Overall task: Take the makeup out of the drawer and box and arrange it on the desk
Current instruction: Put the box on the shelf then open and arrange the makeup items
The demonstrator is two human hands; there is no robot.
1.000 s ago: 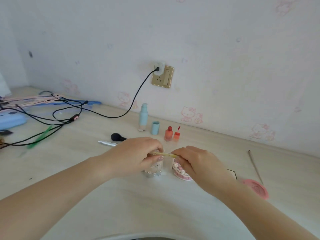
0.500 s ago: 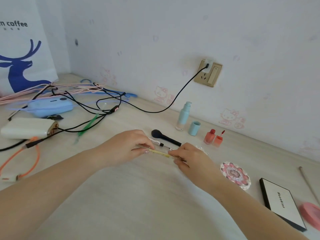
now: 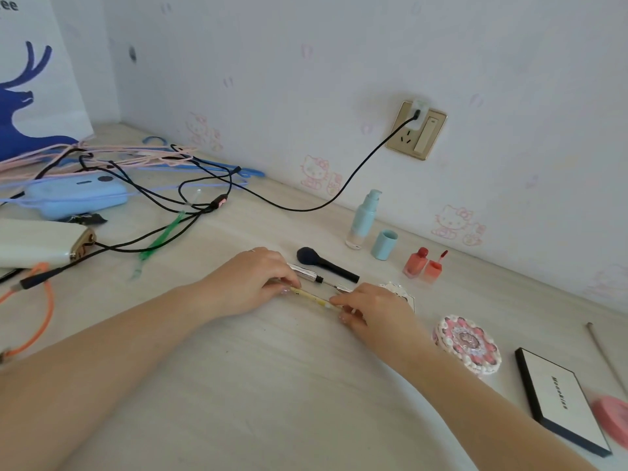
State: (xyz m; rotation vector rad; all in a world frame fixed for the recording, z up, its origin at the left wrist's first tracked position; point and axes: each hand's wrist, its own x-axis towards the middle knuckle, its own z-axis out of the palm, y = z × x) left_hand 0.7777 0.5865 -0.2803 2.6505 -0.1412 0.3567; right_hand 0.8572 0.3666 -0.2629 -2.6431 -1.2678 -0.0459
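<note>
Fingers of both hands pinch the two ends of a thin yellow makeup pencil [image 3: 312,296], which lies low over the pale wooden table [image 3: 258,375] near its middle; the left hand [image 3: 248,283] grips one end with curled fingers and the right hand [image 3: 377,311] grips the other. Just behind the pencil, toward the table's back edge, a silver-handled tool [image 3: 307,273] and a dark-headed makeup brush [image 3: 326,265] lie side by side. Farther back, close to the wall, a pale blue pump bottle [image 3: 363,219] stands upright with its blue cap [image 3: 384,244] beside it, and two small coral-red bottles [image 3: 423,265] stand next to those. By the right hand a round pink-patterned compact [image 3: 467,343] lies flat, partly hidden behind it a small clear-and-white item that cannot be made out, and toward the table's right edge sit a white palette with a black rim [image 3: 560,399], a blurred pink object [image 3: 611,416] and a thin rod [image 3: 605,355]. Toward the left edge, black cables [image 3: 163,198] tangle over a light blue case [image 3: 76,198], a white device [image 3: 40,246], a green stick [image 3: 159,239] and an orange cord [image 3: 37,317]. One cable runs up to a gold wall socket [image 3: 416,130]. A white bag printed with a blue deer [image 3: 30,79] stands in the back left corner.
</note>
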